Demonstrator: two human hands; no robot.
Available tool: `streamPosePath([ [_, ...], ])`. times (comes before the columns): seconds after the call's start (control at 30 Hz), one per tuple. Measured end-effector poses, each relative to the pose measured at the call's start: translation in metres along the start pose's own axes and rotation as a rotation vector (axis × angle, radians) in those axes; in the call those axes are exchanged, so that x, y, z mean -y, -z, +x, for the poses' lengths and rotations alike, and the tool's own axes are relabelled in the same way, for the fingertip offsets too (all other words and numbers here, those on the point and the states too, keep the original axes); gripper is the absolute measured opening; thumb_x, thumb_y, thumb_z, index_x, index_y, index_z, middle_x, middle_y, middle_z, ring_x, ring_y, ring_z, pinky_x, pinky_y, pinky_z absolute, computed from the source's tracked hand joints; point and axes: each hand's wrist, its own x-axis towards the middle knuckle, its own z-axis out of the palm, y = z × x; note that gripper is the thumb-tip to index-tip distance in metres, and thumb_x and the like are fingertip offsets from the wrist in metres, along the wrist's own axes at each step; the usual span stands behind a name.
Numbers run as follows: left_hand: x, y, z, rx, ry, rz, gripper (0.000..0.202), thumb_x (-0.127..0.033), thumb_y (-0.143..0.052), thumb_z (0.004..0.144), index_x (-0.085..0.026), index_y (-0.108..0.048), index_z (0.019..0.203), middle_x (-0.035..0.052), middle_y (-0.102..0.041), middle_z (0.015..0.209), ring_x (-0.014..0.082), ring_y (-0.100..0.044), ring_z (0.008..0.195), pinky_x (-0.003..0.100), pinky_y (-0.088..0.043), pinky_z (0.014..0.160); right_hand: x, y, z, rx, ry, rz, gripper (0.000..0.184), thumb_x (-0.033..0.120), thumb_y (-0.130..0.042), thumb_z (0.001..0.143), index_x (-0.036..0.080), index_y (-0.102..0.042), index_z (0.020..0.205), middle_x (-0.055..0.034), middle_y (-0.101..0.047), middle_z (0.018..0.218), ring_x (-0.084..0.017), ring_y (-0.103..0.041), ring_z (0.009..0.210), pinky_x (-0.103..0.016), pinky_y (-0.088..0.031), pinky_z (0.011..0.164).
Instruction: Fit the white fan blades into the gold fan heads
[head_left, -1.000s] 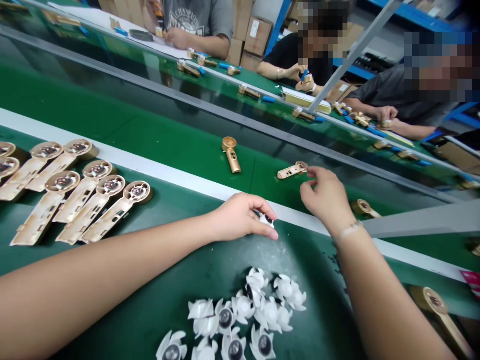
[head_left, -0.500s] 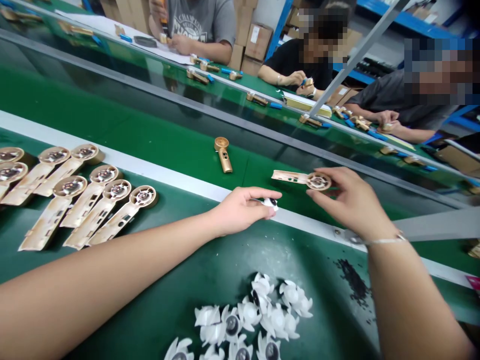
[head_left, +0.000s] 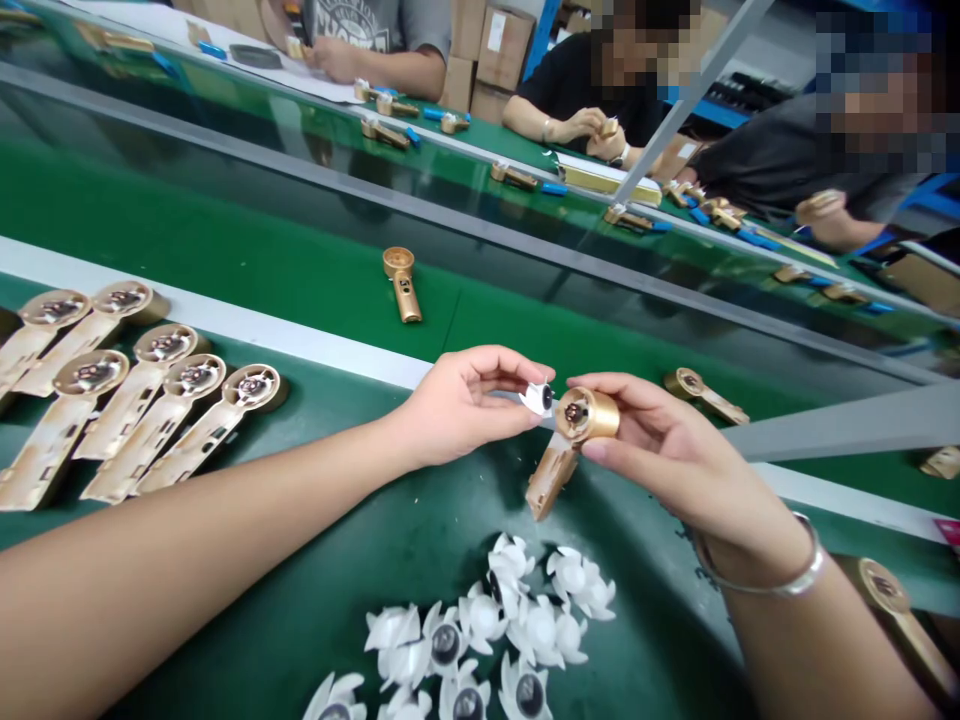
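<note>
My left hand (head_left: 476,405) pinches a small white fan blade (head_left: 534,398) whose dark hub faces right. Close beside it, my right hand (head_left: 660,435) grips a gold handheld-fan housing (head_left: 592,412) by its round head. The housing's handle hangs down toward the left, and its round opening is turned to the fan blade. Whether the two parts touch, I cannot tell. Below my hands a heap of white fan blades (head_left: 480,620) lies on the green table, some with dark hubs showing.
Several gold fan housings (head_left: 180,400) lie in rows at left. One gold housing (head_left: 403,285) rests on the green belt, another (head_left: 697,390) behind my right hand. A metal bar (head_left: 847,420) crosses at right. Co-workers sit across the line, handling gold parts.
My right hand has brought the housing left and nearer to the fan blade, turning its handle downward. A gold housing now shows behind my right hand. The view has shifted slightly.
</note>
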Motion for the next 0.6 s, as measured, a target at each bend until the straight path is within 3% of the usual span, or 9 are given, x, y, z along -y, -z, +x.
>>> streamPosePath([
  [0.2,-0.0034,-0.0035,-0.0022,0.027,-0.016,0.02,0.023,-0.012,-0.079,0.073,-0.015,-0.072,0.095,0.0065,-0.069,0.11,0.0142,-0.069,0.092,0.024,-0.057,0.084,-0.0033,-0.0045,-0.0007,-0.009,0.014,0.019,0.041,0.019,-0.072,0.085,0.029,-0.064,0.124,-0.0031,-0.072,0.118,-0.019,-0.071,0.104,-0.029,-0.06,0.088],
  [0.6,-0.0061,-0.0026,-0.0028,0.017,-0.001,0.021,0.034,-0.016,-0.083,0.07,-0.018,-0.077,0.103,0.0051,-0.071,0.112,0.0196,-0.071,0.1,0.03,-0.057,0.095,-0.0058,-0.0038,-0.0016,0.005,0.054,-0.075,0.048,0.022,-0.071,0.087,0.03,-0.059,0.133,-0.0045,-0.068,0.128,-0.024,-0.068,0.112,-0.036,-0.06,0.093],
])
